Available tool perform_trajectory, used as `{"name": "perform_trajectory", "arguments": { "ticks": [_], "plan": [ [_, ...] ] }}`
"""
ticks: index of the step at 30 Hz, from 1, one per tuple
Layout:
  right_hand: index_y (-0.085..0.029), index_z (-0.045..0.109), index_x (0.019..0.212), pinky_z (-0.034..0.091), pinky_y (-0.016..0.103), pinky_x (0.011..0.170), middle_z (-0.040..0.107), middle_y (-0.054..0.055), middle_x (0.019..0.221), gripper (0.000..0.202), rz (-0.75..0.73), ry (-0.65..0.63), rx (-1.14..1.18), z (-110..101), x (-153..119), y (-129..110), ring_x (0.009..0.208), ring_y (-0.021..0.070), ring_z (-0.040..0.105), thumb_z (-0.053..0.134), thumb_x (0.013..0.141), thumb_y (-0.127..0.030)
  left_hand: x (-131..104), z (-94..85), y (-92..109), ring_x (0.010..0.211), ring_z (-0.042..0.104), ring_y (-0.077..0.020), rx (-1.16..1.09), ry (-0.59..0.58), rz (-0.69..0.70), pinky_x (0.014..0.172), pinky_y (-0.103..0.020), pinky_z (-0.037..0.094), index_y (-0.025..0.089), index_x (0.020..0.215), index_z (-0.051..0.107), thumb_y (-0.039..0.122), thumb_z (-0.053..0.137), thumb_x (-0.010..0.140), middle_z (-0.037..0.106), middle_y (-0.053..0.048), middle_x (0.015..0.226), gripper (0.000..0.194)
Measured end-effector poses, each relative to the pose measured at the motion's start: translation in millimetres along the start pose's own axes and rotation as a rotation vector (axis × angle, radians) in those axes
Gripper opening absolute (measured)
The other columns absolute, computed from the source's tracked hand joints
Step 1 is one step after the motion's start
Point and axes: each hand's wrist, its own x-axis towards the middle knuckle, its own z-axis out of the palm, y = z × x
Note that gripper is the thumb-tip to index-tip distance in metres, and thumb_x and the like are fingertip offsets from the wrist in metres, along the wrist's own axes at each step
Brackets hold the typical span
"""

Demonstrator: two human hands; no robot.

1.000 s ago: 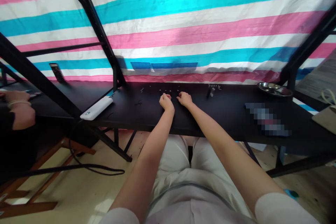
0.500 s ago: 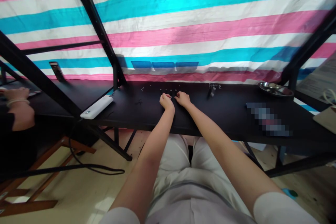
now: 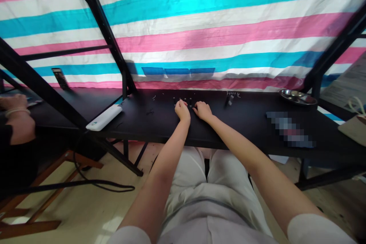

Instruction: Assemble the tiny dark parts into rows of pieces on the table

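Note:
Several small dark pieces with pale ends, one of them a dark piece, stand in a row on the black table. My left hand is beside the row with its fingers closed; whatever they pinch is too small to make out. To the right of the row my right hand rests low over the table, fingers slightly bent and apart, with nothing visible in them. Farther right lie small dark and clear pieces beside a line of tiny white bits.
A white oblong device lies at the left beside a black metal frame. At the right are a round metal dish and a blurred-out flat item. Another person's hand is at the far left.
My right hand has moved a little to the right, away from my left hand, and its fingers have loosened. One dark piece now shows between the hands.

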Motion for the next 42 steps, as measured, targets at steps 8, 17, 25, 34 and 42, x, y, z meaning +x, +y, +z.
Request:
{"name": "perform_trajectory", "arguments": {
  "ticks": [8, 17, 25, 34, 42],
  "plan": [
    [-0.017, 0.060, 0.093, 0.039, 0.029, 0.079, 0.062, 0.008, 0.095, 0.016, -0.165, 0.048, 0.024, -19, -24, 49, 0.089, 0.0191, 0.054, 0.046, 0.086, -0.022, -17, -2.4, 10, 0.055, 0.042, -0.0120, 0.182, -0.310, 0.368, 0.062, -0.026, 0.033, 0.019, 0.051, 0.044, 0.029, 0.043, 0.087, 0.044, 0.001, 0.053, 0.037],
    [-0.017, 0.052, 0.096, 0.040, 0.034, 0.083, 0.056, 0.010, 0.092, 0.023, 0.330, 0.771, 0.158, -42, -29, 100, 0.089, 0.0202, 0.053, 0.035, 0.090, -0.030, -25, -0.8, 10, 0.051, 0.032, -0.0114, 0.273, -0.501, 0.499, 0.057, -0.027, 0.028, 0.019, 0.046, 0.033, 0.031, 0.049, 0.081, 0.035, 0.001, 0.051, 0.041],
    [-0.018, 0.049, 0.100, 0.038, 0.041, 0.087, 0.053, 0.013, 0.109, 0.029, 0.619, 0.747, 0.232, -31, -26, 129, 0.104, 0.0262, 0.047, 0.050, 0.081, -0.040, -25, -1.3, 10, 0.051, 0.031, -0.0116, 0.283, -0.507, 0.498, 0.056, -0.026, 0.027, 0.020, 0.046, 0.032, 0.036, 0.049, 0.080, 0.034, 0.001, 0.050, 0.042],
    [-0.019, 0.052, 0.092, 0.037, 0.043, 0.087, 0.052, 0.012, 0.107, 0.022, 0.637, 0.675, 0.271, -25, -17, 137, 0.102, 0.0259, 0.046, 0.049, 0.080, -0.037, -25, -0.6, 7, 0.050, 0.033, -0.0111, 0.354, -0.494, 0.560, 0.055, -0.026, 0.028, 0.019, 0.047, 0.031, 0.030, 0.044, 0.083, 0.035, 0.001, 0.051, 0.040],
    [-0.019, 0.054, 0.083, 0.039, 0.040, 0.084, 0.057, 0.012, 0.098, 0.013, 0.619, 0.661, 0.261, -27, -18, 136, 0.094, 0.0243, 0.050, 0.047, 0.080, -0.029, -24, -1.2, 8, 0.050, 0.035, -0.0113, 0.352, -0.499, 0.575, 0.055, -0.026, 0.029, 0.019, 0.046, 0.032, 0.028, 0.045, 0.084, 0.037, 0.001, 0.050, 0.041]
  ]
}}
